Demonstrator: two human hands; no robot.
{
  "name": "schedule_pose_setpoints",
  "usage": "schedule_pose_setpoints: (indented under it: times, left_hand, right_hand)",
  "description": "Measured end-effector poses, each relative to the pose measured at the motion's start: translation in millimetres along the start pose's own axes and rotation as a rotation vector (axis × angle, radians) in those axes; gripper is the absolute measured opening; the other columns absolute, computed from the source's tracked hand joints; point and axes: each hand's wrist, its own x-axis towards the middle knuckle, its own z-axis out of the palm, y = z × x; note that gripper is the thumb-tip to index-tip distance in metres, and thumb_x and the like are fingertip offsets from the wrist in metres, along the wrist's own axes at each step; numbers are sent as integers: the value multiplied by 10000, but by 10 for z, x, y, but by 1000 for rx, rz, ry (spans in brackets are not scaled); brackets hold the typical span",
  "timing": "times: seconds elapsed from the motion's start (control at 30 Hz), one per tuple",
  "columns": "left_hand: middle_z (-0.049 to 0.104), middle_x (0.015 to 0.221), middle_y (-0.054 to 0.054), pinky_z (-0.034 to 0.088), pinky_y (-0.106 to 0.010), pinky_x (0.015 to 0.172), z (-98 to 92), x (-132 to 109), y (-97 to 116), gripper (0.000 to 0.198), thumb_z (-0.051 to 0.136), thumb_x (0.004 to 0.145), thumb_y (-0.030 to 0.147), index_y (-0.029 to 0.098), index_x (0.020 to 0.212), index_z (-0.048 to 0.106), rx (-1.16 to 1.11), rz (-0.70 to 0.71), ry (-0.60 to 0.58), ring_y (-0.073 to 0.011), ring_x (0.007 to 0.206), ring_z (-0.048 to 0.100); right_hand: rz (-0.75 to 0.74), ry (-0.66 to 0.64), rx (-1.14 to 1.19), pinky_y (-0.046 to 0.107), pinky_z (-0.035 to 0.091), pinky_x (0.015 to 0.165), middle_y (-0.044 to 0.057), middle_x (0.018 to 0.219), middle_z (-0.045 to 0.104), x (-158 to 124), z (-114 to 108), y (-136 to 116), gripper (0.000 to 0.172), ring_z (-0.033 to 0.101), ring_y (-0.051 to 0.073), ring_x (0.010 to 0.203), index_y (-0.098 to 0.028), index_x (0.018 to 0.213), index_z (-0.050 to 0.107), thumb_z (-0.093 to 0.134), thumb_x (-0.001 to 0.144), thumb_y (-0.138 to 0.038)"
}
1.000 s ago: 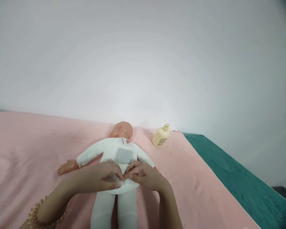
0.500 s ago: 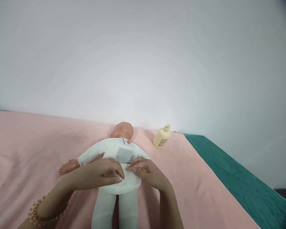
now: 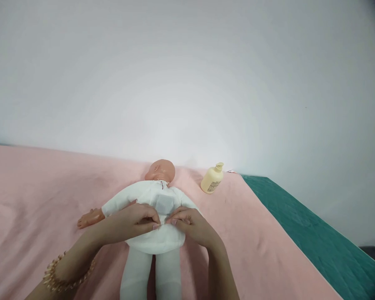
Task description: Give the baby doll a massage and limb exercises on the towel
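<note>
A baby doll [image 3: 158, 200] in a white suit lies on its back on a pink blanket [image 3: 34, 187], head away from me. My left hand [image 3: 129, 223] and my right hand [image 3: 190, 225] rest on its belly, fingertips meeting at the middle. Both hands pinch the white fabric at the doll's waist, just below a white square patch [image 3: 164, 203] on its chest. A beaded bracelet [image 3: 54, 277] circles my left wrist. The doll's right arm sticks out to the left with a bare hand [image 3: 89, 218]; its other arm is hidden behind my right hand.
A cream lotion bottle [image 3: 211, 179] with a pump top lies on the blanket right of the doll's head. Beyond the blanket's right edge runs a green sheet [image 3: 306, 233]. A plain white wall [image 3: 187, 75] stands behind.
Both hands have slid up the doll's belly toward the chest patch, fingertips staying together, pinching the fabric higher. The doll has not shifted.
</note>
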Motion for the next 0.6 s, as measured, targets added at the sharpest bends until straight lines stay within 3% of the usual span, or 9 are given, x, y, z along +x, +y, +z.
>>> schedule_pose_setpoints:
  times: [0.1, 0.23, 0.4, 0.5, 0.6]
  left_hand:
    - [704, 942, 27, 127, -492, 1162, 10, 18, -5, 243, 490, 913, 387, 261, 897, 697, -9, -29, -10, -203, 914, 615]
    - [706, 943, 15, 249, -469, 1116, 15, 43, -27, 255, 486, 905, 395, 254, 907, 699, -18, -40, -28, -216, 915, 615]
    - [704, 927, 12, 308, -423, 1066, -5, 30, -27, 270, 485, 910, 412, 253, 906, 703, -16, -5, -18, -199, 882, 603]
    - [701, 912, -3, 412, -355, 917, -27, 9, -1, 316, 468, 920, 442, 236, 949, 705, -48, 32, -4, -197, 858, 590]
    - [698, 914, -18, 438, -305, 736, -32, 12, 4, 358, 439, 935, 454, 221, 1004, 702, -100, 41, 55, -197, 836, 585]
  right_hand:
    - [42, -25, -23, 344, 446, 839, 20, 1002, 691, 10, 13, -5, 202, 602, 214, 990, -300, 887, 794, 593, 888, -289]
    - [61, -49, -46, 339, 444, 833, 15, 998, 676, 12, 17, -12, 193, 599, 204, 970, -313, 885, 793, 602, 897, -340]
    - [32, -31, -30, 323, 441, 800, 18, 999, 676, 15, 8, 5, 205, 601, 199, 960, -305, 877, 793, 590, 904, -300]
    - [-28, -2, 16, 322, 451, 804, 19, 1001, 685, 17, 7, 17, 208, 605, 198, 967, -307, 912, 790, 582, 911, -300]
    - [-75, 33, 54, 339, 465, 858, 26, 1033, 695, 16, 17, 13, 210, 608, 207, 1011, -305, 953, 785, 581, 923, -344]
